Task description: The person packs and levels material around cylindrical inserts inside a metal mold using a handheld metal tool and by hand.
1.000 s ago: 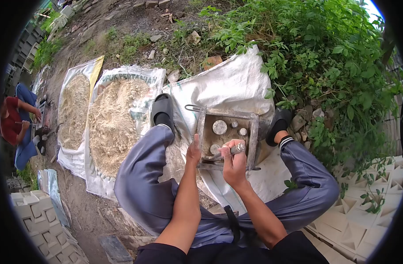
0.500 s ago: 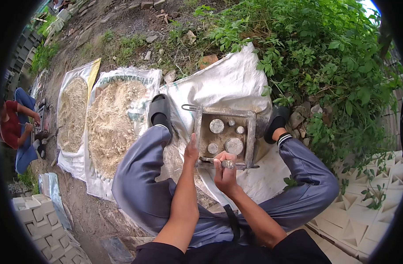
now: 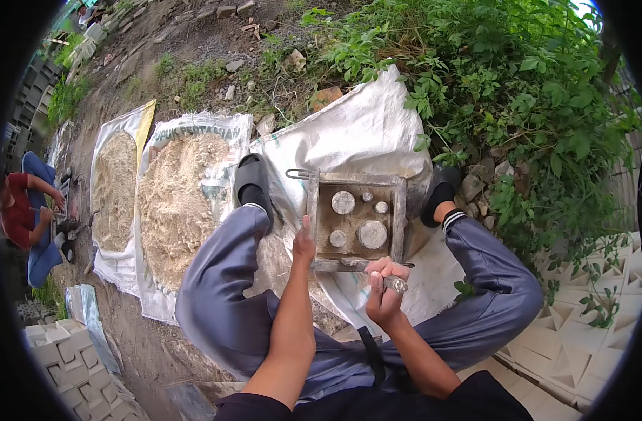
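Observation:
A square metal mould point(image 3: 313, 223) sits on a white sack point(image 3: 349, 140) between my feet, with several round discs of different sizes inside, the largest point(image 3: 372, 234) at the lower right. My right hand point(image 3: 385, 295) is closed around the handle of a trowel point(image 3: 355, 262), whose narrow blade lies along the mould's near edge. My left hand point(image 3: 304, 242) rests upright against the mould's left side, its fingers stretched and holding nothing. A wire loop point(image 3: 298, 173) sticks out at the mould's upper left corner.
Two sacks bearing pale sandy powder point(image 3: 179, 203) point(image 3: 115, 189) lie to the left. A co-worker in a red shirt point(image 3: 18, 210) sits at the far left. Leafy plants point(image 3: 503, 105) and stones point(image 3: 472, 188) are on the right. Pale patterned blocks stand at both lower corners.
My right hand and the trowel have moved from over the mould's interior to its near edge, then rightward, uncovering the largest disc. My left hand stays at the left side.

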`<state>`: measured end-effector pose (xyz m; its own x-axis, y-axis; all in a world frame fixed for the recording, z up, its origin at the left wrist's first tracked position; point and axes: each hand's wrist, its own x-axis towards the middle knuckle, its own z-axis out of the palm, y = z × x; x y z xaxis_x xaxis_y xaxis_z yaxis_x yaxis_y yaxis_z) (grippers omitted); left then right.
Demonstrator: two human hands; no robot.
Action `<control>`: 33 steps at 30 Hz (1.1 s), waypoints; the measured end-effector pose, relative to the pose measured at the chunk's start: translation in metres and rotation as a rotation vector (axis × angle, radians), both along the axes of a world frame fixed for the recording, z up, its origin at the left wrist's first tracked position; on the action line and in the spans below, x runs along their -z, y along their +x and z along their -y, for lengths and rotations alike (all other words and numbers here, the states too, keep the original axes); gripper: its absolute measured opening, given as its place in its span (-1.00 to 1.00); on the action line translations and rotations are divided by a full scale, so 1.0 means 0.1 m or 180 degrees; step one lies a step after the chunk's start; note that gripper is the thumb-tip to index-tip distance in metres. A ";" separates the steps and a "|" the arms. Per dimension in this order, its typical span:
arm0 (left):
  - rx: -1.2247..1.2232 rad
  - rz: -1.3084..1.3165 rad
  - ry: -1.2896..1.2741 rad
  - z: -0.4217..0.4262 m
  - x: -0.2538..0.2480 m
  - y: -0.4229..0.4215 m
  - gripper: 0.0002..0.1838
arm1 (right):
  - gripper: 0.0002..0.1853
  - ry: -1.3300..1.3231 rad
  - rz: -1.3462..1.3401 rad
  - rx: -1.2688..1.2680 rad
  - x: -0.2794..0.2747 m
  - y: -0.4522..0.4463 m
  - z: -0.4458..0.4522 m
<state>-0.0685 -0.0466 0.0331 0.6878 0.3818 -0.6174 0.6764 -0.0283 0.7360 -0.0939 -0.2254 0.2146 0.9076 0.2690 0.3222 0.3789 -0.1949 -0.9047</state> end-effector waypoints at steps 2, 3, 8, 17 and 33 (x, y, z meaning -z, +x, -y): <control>0.0065 0.0001 0.0043 0.00 0.02 -0.02 0.03 | -0.82 -0.0085 0.0258 -0.0143 0.29 0.00 0.15; 0.0054 0.0087 -0.0004 0.00 0.06 -0.02 0.03 | -0.82 -0.0091 0.0283 -0.0122 0.15 0.05 0.14; -0.0121 0.0309 0.0054 0.05 0.02 -0.01 0.03 | -0.81 0.0175 -0.0026 0.0109 -0.04 0.05 0.24; -0.0247 0.0384 0.0236 0.05 0.18 -0.04 0.00 | -0.85 0.0481 -0.0241 0.0217 -0.03 0.11 0.49; -0.0096 0.0093 0.0415 0.04 0.01 -0.01 -0.07 | -0.81 -0.0124 -0.0320 0.0126 -0.33 0.18 0.51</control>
<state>-0.0695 -0.0507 0.0321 0.6919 0.4782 -0.5410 0.6566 -0.1050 0.7469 -0.0757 -0.2763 0.2477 0.9450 0.2428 0.2191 0.2780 -0.2435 -0.9292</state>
